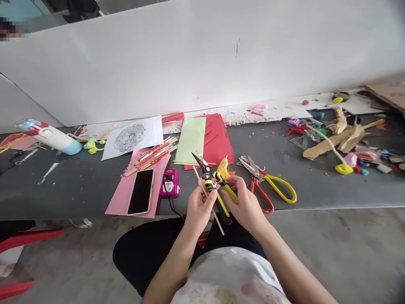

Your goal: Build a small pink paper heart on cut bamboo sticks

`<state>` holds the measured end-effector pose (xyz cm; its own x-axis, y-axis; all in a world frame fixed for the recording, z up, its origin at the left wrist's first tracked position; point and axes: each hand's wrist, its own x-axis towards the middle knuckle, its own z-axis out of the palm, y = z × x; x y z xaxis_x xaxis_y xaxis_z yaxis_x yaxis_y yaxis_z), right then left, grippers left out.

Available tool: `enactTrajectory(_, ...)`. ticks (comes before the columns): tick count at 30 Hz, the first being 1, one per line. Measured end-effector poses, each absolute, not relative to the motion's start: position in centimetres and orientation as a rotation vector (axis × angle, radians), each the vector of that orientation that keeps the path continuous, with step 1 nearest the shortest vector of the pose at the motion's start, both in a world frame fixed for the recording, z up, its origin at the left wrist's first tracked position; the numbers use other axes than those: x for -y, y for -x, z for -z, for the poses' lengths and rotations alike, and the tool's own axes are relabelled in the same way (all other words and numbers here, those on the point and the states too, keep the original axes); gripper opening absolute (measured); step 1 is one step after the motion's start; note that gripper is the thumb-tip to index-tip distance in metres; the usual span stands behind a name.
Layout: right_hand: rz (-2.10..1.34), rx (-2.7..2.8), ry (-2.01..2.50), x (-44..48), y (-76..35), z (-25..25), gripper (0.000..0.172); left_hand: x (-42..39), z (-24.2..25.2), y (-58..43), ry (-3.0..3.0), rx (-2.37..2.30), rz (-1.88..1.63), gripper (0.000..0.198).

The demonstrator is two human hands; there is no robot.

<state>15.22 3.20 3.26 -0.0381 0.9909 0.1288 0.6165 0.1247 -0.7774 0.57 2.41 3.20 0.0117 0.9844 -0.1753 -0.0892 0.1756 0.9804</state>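
Though hemmed by clutter at grey table (316, 190) edge, with red-yellow scissors (268, 185) right, glue gun (224, 168) just behind, phone (141, 192) left: held clear over lap, black-yellow snips (209, 179), dark blades tipped up-left. One handle plus thin stick (220, 226) clenched in left hand (199, 207); other handle gripped by right hand (245, 204).

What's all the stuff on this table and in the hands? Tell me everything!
table: one, dark grey, across the middle
board: one, white, behind the table
bottle: one, white and blue, far left
printed sheet: one, white with a black pattern, left of centre
pink paper: one, under the phone
phone: one, black screen, on the pink paper
green paper: one, centre
red paper: several, beside the green
glue gun: one, yellow, behind the hands
scissors: one, red and yellow handles, right of the hands
snips: one, yellow-black, in the right hand
wooden stick: one, tan, in the left hand
left hand: one, centre
right hand: one, centre
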Motion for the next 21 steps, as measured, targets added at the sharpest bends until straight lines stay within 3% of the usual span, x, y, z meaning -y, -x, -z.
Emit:
enactTrajectory(11,-0.673,1.896,1.543,-4.6,-15.7,-3.0,0.004,-2.6,-3.6,-0.4,-1.163,-1.352,-1.042,0.028)
enactTrajectory(21,-0.597,2.052,1.446,-6.0,-16.6,-3.9,0.015,-2.6,-4.2,0.6,-1.126,-1.296,-0.981,0.036)
